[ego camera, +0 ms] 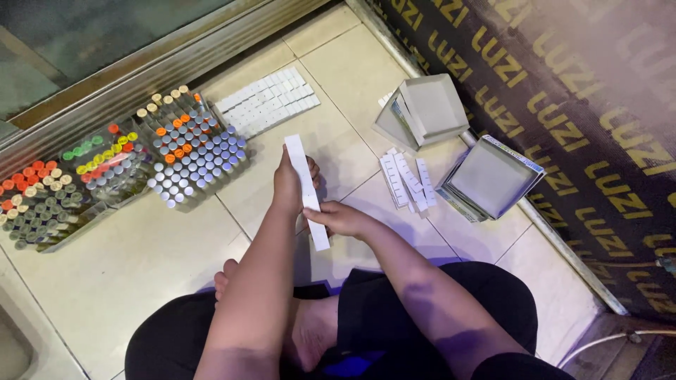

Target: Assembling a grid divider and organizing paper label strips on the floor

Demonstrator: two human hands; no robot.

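You sit cross-legged on the tiled floor (pixel 141 267), trays of capped tubes (pixel 127 158) off to your left, open grey boxes (pixel 458 141) to your right, a sheet of white blocks (pixel 267 102) ahead. The long white strip (pixel 308 190) hangs above the floor between both hands. It could buckle or shed pieces if you squeeze unevenly. Your left hand (pixel 287 184) is closed around its upper half; your right hand (pixel 343 219) pinches the lower part, fingers together.
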